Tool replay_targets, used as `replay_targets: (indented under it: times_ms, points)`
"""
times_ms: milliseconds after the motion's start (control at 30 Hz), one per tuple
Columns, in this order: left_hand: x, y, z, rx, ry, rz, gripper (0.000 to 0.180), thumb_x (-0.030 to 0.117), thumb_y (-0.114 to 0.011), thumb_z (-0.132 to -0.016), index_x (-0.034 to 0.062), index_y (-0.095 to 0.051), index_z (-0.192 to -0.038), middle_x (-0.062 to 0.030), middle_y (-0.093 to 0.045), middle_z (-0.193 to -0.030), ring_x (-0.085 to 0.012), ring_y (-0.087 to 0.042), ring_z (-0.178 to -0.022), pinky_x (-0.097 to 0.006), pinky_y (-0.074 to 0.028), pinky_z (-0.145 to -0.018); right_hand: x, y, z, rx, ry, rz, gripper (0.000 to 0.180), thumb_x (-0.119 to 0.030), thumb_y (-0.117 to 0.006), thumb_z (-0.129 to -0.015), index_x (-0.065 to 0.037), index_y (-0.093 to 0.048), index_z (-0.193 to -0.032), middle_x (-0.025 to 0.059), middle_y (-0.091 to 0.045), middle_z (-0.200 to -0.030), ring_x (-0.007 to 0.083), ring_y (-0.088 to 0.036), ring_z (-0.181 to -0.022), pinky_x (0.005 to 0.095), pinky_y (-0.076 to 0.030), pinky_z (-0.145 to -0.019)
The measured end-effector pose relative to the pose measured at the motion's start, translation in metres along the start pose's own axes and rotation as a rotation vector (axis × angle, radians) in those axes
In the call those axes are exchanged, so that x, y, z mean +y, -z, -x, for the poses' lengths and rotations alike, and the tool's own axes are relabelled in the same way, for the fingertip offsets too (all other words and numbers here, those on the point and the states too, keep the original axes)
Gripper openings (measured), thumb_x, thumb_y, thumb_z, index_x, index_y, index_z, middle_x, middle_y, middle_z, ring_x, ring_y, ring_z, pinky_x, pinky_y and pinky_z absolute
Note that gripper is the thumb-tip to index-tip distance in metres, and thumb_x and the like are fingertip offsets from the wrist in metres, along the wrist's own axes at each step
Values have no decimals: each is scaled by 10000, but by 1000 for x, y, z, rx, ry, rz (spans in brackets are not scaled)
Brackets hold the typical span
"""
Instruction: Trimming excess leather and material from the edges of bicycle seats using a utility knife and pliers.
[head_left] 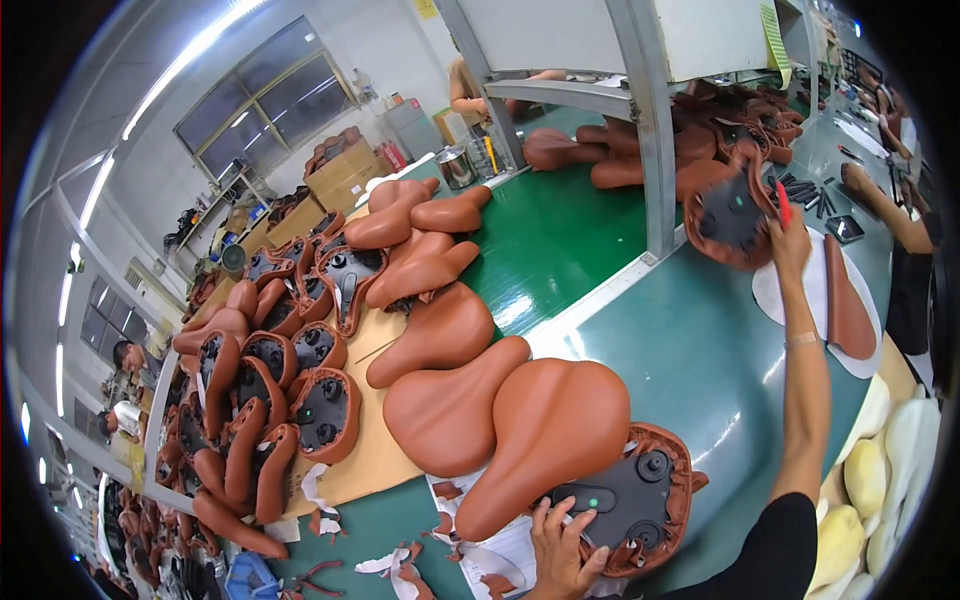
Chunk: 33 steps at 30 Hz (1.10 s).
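Observation:
My left hand [565, 550] rests with fingers spread on the black base of an upturned bicycle saddle [655, 470], whose brown cover is folded over the rim. My right arm stretches far forward. My right hand [792, 240] is closed around a slim red tool [783, 205], its working end not clear to me. That hand touches the edge of a second upturned saddle [735, 215] with a black base; whether it also grips this saddle is hard to see. Right beside my left hand, a finished-looking brown saddle [560, 420] lies top up.
Brown saddles [345, 275] crowd the cardboard on the left. Cover scraps [400, 570] and red-handled pliers [318, 578] lie at the front. Metal posts [645, 130] rise from the bench. A brown cover piece [850, 300] lies on white sheets at right, near another person's arm [890, 210]. Pale saddle pads [865, 480] fill the lower right.

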<state>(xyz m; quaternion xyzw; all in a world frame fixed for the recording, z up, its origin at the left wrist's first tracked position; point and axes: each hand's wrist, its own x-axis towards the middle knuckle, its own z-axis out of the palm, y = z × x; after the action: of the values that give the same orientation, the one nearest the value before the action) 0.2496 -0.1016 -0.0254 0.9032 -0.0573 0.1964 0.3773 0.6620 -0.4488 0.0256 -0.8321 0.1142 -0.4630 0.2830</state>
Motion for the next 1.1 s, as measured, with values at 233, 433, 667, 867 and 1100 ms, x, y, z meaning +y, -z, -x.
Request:
replay_targets:
  times_ms: [233, 433, 667, 867, 1100]
  points:
    - [-5, -8, -4, -6, -35, 18, 479, 367, -547, -818, 65, -497, -1186, -207, -355, -1296, -452, -239, -1247, -556, -176, -1034, -58, 133, 72, -449, -287, -689, 266, -114, -597, -757, -35, -541, -1005, -8, -534, -702, 75, -521, -579, 220, -406, -477]
    - [-7, -2, -2, 38, -36, -35, 440, 320, -550, -803, 47, -517, -1146, -214, -377, -1271, -448, -251, -1240, -552, -184, -1033, -145, 73, 89, -839, -255, -1025, 434, -217, -639, -820, -49, -497, -1193, 70, -571, -1018, 140, -587, -853, 270, -531, -587]
    - [-10, -2, -5, 15, -7, -58, 457, 338, -545, -810, 46, -508, -1160, -211, -376, -1274, -451, -252, -1237, -555, -188, -1029, 6, -83, 17, -277, -607, -598, 447, -298, -634, -824, -144, -509, -1225, 59, -573, -967, 196, -559, -753, 325, -501, -480]
    - [-2, -5, -6, 22, -5, -63, 511, 472, -449, -861, 56, -511, -1152, -205, -385, -1255, -441, -262, -1224, -551, -169, -1032, 99, -104, -8, -197, -617, -605, 376, -302, -628, -833, -126, -553, -1157, 52, -595, -897, 174, -575, -763, 283, -463, -465]
    - [-1, -2, 5, 2, -56, -39, 482, 345, -549, -815, 54, -483, -1194, -203, -366, -1293, -450, -249, -1244, -541, -203, -1025, 72, -46, 41, 53, -708, -1156, 286, -168, -628, -837, -82, -521, -1087, 7, -554, -789, 135, -578, -668, 249, -493, -562]
